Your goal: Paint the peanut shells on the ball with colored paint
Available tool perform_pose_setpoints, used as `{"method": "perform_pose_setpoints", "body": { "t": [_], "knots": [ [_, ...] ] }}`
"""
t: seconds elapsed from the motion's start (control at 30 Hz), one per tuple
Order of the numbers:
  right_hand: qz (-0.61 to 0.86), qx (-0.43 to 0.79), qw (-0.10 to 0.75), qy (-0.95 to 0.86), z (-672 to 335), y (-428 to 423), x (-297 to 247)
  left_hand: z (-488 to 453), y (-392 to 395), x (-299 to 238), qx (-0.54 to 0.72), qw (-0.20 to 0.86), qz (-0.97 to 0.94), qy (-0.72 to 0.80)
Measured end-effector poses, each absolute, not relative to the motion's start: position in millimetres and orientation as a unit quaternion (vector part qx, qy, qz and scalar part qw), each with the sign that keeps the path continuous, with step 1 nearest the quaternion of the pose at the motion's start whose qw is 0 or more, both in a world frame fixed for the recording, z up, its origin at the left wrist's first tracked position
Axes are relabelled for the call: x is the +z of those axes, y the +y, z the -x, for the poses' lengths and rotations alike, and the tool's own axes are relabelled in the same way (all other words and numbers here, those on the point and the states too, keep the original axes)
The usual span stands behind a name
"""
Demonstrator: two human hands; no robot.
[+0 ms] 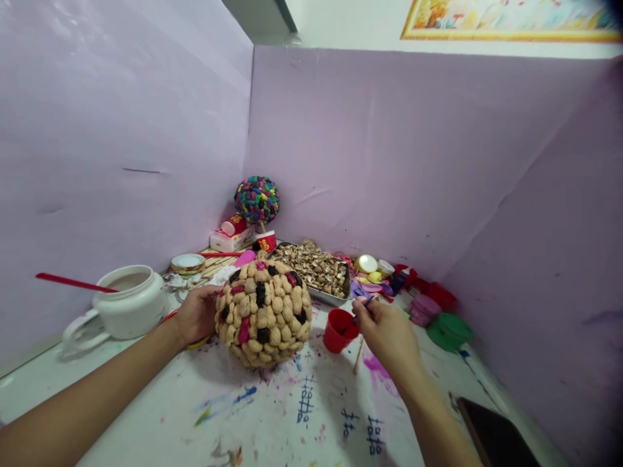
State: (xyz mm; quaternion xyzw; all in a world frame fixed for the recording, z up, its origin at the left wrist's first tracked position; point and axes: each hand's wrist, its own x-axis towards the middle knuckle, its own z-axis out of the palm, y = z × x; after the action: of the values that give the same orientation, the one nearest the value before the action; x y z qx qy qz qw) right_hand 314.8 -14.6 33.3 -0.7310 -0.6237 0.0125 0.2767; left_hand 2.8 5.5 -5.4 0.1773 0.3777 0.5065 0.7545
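A round ball covered in peanut shells (275,318), some painted black and some magenta, stands over the white table. My left hand (197,316) grips its left side; the fingertips are hidden behind it. In my right hand (389,331) a thin, dark purple paintbrush (351,320) is pinched, its lower end inside a small red cup (335,342). What the cup contains is too dark to make out. Just right of the cup, a thin wooden stick (359,358) lies on the table.
A metal tray of peanut shells (318,266) sits behind the ball. At left stands a white mug-like pot (139,308) with a red stick across it. A multicoloured ball (257,200) is at the back; purple and green cups (448,331) and a dark phone-like slab (496,434) are right.
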Motion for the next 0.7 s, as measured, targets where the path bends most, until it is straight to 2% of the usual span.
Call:
{"method": "perform_pose_setpoints", "body": {
  "t": [0.1, 0.23, 0.3, 0.37, 0.43, 0.53, 0.7],
  "knots": [
    [0.73, 0.017, 0.289, -0.619, -320, -16, 37, -2, 5, -6, 0.506, 0.755, -0.18, 0.376],
    [0.722, -0.005, 0.346, -0.599, -326, -32, 60, 0, 6, -9, 0.497, 0.758, -0.194, 0.375],
    [0.695, -0.011, 0.413, -0.588, -324, -45, 71, 1, 6, -10, 0.497, 0.758, -0.204, 0.37],
    [0.608, 0.019, 0.554, -0.569, -319, -59, 79, 1, 6, -10, 0.499, 0.758, -0.213, 0.362],
    [0.526, 0.041, 0.633, -0.567, -311, -73, 82, 0, 6, -10, 0.5, 0.758, -0.22, 0.356],
    [0.465, 0.018, 0.657, -0.593, -296, -86, 80, 1, 6, -11, 0.501, 0.759, -0.226, 0.35],
    [0.403, -0.025, 0.631, -0.662, -281, -92, 76, 2, 5, -12, 0.498, 0.76, -0.242, 0.341]
  ]
}}
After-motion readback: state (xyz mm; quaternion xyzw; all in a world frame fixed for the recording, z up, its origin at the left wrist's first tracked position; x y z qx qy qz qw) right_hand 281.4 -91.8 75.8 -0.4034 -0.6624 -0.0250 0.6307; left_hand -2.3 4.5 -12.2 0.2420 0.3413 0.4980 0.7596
